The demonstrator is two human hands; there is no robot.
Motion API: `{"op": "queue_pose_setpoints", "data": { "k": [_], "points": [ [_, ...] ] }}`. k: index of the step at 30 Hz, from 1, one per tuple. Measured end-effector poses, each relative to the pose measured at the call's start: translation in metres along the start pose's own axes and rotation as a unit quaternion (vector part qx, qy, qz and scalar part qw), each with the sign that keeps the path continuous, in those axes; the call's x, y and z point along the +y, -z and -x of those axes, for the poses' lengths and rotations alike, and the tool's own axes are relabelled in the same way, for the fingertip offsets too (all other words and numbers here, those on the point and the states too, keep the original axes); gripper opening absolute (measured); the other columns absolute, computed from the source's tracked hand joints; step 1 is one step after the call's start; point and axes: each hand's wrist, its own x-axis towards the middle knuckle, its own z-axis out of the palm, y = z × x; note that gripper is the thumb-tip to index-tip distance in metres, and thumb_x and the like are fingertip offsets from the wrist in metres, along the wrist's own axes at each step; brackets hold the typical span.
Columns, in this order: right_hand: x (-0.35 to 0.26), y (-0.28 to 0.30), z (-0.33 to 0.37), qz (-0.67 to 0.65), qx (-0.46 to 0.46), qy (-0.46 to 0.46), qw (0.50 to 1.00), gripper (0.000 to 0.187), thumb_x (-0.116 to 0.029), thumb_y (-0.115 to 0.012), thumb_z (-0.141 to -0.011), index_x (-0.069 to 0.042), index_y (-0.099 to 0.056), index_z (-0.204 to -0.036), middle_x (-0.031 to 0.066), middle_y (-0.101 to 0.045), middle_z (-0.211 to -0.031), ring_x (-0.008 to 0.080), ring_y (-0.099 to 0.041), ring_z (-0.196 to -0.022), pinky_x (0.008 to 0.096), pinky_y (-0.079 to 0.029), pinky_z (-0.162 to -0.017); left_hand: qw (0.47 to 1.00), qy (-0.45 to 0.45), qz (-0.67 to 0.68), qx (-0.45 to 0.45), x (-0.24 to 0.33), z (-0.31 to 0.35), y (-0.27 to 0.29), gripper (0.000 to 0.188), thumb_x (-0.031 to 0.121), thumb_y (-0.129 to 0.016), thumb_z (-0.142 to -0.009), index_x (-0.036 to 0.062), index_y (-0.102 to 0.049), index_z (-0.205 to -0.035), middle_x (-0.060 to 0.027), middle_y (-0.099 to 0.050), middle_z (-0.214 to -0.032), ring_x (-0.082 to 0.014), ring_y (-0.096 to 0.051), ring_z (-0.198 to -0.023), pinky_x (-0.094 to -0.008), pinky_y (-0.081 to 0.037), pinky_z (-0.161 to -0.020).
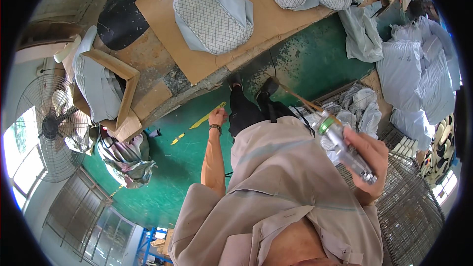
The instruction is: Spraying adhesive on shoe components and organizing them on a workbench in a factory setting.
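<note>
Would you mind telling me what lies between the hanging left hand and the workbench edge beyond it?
In the head view, only bare green floor with a yellow strip lies between the left hand and the workbench.

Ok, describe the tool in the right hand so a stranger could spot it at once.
Start at the wire mesh cage on the right. Just in front of it the right hand grips a metal spray gun. Unlike the soft pale fabric covers behind it, it is shiny silver with a green ring.

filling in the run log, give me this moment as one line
left hand: empty, hanging at side | right hand: grips metal spray gun | nearby: wire cage, green floor
</note>
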Motion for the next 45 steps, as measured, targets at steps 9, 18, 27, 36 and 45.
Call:
{"op": "queue_pose_setpoints", "data": {
  "k": [9,18,27,36,45],
  "points": [
    [0.011,0.011,0.026,0.003,0.015,-0.071,0.997,0.056,-0.01,-0.078,-0.067,0.006,-0.069,-0.12,0.0151,-0.067,-0.082,0.0259,-0.067,-0.073,0.0294,-0.049,-0.067,0.968,-0.179,0.167,0.055,0.123,0.018,-0.019,0.027,0.028,-0.068,-0.097,0.0032,-0.07,-0.108,-0.0057,-0.071,-0.085,-0.0157,-0.069,-0.071,-0.0294,-0.057,-0.06],
    [-0.004,0.013,0.018,0.016,0.048,-0.072,0.996,0.054,-0.008,-0.078,-0.07,0.006,-0.068,-0.122,0.0179,-0.07,-0.093,0.0248,-0.067,-0.079,0.03,-0.049,-0.073,0.937,-0.228,0.23,0.127,0.254,0.002,-0.04,0.032,0.031,-0.076,-0.09,-0.0004,-0.07,-0.092,-0.0044,-0.068,-0.072,-0.0116,-0.063,-0.059,-0.0249,-0.049,-0.052],
    [-0.031,0.016,0.024,0.087,0.052,-0.13,0.986,0.057,-0.015,-0.081,-0.069,0.004,-0.07,-0.122,0.0165,-0.071,-0.101,0.0259,-0.068,-0.088,0.0326,-0.05,-0.083,0.962,-0.22,0.099,0.125,0.273,0.008,-0.039,0.032,0.03,-0.078,-0.085,-0.0016,-0.075,-0.084,-0.004,-0.068,-0.066,-0.0093,-0.064,-0.058,-0.0255,-0.05,-0.053],
    [-0.043,-0.016,0.0,0.005,0.112,-0.089,0.99,0.056,-0.025,-0.08,-0.076,0.01,-0.068,-0.118,0.0172,-0.071,-0.089,0.0244,-0.068,-0.076,0.0314,-0.051,-0.072,0.949,-0.248,0.191,0.021,0.254,-0.008,-0.026,0.027,0.021,-0.077,-0.087,-0.0044,-0.073,-0.095,-0.0056,-0.071,-0.076,-0.0107,-0.066,-0.064,-0.0243,-0.051,-0.056],
    [-0.053,-0.023,-0.024,0.003,0.058,-0.057,0.997,0.056,-0.025,-0.08,-0.076,0.011,-0.068,-0.117,0.0155,-0.07,-0.086,0.0228,-0.067,-0.072,0.0309,-0.05,-0.068,0.957,-0.27,0.106,0.035,0.252,-0.013,-0.024,0.026,0.022,-0.078,-0.084,-0.0034,-0.073,-0.089,-0.0053,-0.07,-0.073,-0.0102,-0.063,-0.063,-0.0244,-0.049,-0.059]
  ]
}}
